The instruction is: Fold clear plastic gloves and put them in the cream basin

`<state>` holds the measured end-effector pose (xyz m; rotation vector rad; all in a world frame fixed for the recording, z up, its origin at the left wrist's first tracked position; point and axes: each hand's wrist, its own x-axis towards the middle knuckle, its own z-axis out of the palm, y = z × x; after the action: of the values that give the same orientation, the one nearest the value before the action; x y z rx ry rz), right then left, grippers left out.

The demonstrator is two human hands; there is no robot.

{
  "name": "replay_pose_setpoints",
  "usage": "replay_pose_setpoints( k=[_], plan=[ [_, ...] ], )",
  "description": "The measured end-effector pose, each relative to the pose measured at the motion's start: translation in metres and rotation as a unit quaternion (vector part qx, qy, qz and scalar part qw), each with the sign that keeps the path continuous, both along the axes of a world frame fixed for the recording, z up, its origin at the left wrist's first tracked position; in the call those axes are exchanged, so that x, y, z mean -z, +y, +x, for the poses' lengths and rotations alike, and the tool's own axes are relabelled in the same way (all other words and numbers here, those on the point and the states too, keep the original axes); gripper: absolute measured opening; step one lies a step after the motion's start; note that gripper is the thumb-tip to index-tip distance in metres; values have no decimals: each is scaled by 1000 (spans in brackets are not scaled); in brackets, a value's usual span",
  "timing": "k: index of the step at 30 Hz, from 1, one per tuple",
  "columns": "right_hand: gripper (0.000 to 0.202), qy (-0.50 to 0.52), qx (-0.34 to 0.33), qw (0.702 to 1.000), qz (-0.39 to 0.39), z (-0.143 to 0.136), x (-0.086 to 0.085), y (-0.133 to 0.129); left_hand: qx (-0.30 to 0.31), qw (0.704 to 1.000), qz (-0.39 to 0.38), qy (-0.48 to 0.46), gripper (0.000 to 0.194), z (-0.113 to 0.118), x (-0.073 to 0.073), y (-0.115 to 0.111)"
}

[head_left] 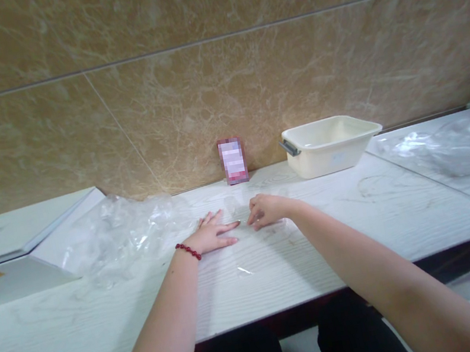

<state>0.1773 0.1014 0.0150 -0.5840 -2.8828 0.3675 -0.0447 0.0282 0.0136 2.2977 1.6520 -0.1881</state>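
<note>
A thin clear plastic film (245, 270) lies on the white wood-grain table in front of me, its outline hard to make out. My left hand (211, 235), with a red bead bracelet at the wrist, rests flat at the film's left side, fingers spread. Just to the right, my right hand (268, 209) is closed in a pinch at the film, its fingertips close to my left index finger. How much of the film sits between those fingertips is hard to see.
Crumpled clear plastic bags (131, 232) and a white box (28, 234) lie at left. A phone-like device (233, 161) leans against the marble wall. A cream plastic bin (326, 157) with a grey handle stands back right. More clear plastic (460, 147) lies far right.
</note>
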Motion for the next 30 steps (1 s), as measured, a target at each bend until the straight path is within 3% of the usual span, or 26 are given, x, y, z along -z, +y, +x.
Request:
replay_pose_setpoints(
  k=[14, 16, 19, 21, 23, 25, 30],
  plan=[
    [34, -66, 70, 993, -61, 16, -11, 7, -1, 1000, 11, -20, 71, -6, -5, -3],
    [30, -18, 111, 993, -37, 24, -13, 12, -2, 998, 37, -41, 65, -3, -8, -3],
    [27, 65, 259, 963, 30, 47, -12, 28, -4, 991, 100, -87, 57, 0, -9, -1],
    [28, 35, 368, 928, 37, 63, -8, 39, -5, 984, 141, -110, 56, 2, -8, 1],
    [28, -18, 431, 902, 21, 75, -3, 48, -10, 978, 170, -124, 56, 2, -6, 4],
    [28, -49, 448, 892, 4, 81, 2, 53, -16, 973, 190, -134, 54, 3, -4, 5],
    [29, -63, 428, 902, -3, 77, 4, 50, -15, 965, 218, -143, 51, 5, -5, 5]
  ],
)
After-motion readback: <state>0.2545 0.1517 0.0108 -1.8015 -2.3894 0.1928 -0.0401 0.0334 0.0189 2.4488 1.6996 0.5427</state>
